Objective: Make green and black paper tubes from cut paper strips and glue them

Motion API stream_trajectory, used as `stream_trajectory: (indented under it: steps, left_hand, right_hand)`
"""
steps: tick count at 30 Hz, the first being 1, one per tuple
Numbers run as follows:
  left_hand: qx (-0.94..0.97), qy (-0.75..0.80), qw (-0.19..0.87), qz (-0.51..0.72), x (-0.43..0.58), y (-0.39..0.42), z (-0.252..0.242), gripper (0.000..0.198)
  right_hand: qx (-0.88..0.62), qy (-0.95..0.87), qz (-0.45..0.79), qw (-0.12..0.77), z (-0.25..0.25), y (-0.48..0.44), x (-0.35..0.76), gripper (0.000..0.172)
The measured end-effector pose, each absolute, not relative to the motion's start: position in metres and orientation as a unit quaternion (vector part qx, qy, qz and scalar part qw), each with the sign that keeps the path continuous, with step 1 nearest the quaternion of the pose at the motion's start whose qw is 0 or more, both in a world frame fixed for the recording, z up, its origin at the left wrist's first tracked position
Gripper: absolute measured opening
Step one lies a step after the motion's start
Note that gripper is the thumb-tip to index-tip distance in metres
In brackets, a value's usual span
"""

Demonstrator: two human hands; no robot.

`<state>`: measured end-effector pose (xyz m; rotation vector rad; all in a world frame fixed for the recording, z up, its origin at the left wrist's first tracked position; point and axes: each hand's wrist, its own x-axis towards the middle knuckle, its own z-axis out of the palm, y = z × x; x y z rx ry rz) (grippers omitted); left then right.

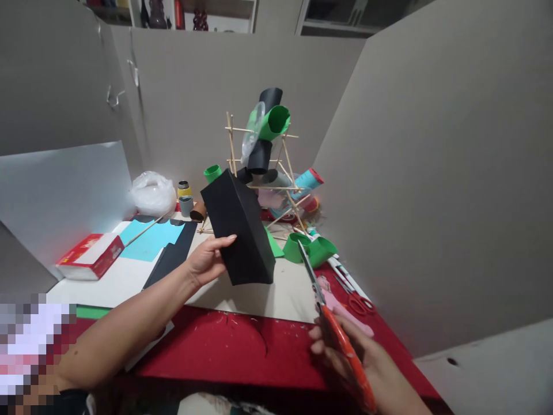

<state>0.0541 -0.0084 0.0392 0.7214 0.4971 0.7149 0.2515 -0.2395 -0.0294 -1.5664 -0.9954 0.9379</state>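
Note:
A tall folded piece of black card (246,236), shaped like a box, tilts in the air over the table. My left hand (211,259) grips its left side with the thumb on the front face. Scissors (330,323) with orange handles are in my right hand (349,346), their blades pointing up and away. Beyond the blade tips lie green paper rings (298,246). Behind the black card stands a wooden-stick frame (287,155), bearing a green paper tube (275,123) and a black paper tube (260,157).
Light blue paper (144,245) and a red tissue packet (91,256) lie on the left. A white plastic bag (154,193) sits at the back left. Red-handled scissors (360,304) rest near the right edge. Grey panels (436,161) enclose the table.

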Motion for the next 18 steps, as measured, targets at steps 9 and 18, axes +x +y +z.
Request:
stream_trajectory:
  steps: [9,18]
  left_hand:
    - [0.364,0.475,0.729,0.333,0.019,-0.019,-0.032,0.013]
    - [0.364,0.491,0.712,0.346,0.014,-0.029,-0.033,0.016]
  right_hand:
    - [-0.543,-0.342,0.543,0.542,-0.048,-0.269,0.224,0.048]
    - [-0.524,-0.409,0.647,0.374,-0.075,-0.275,0.223,0.064]
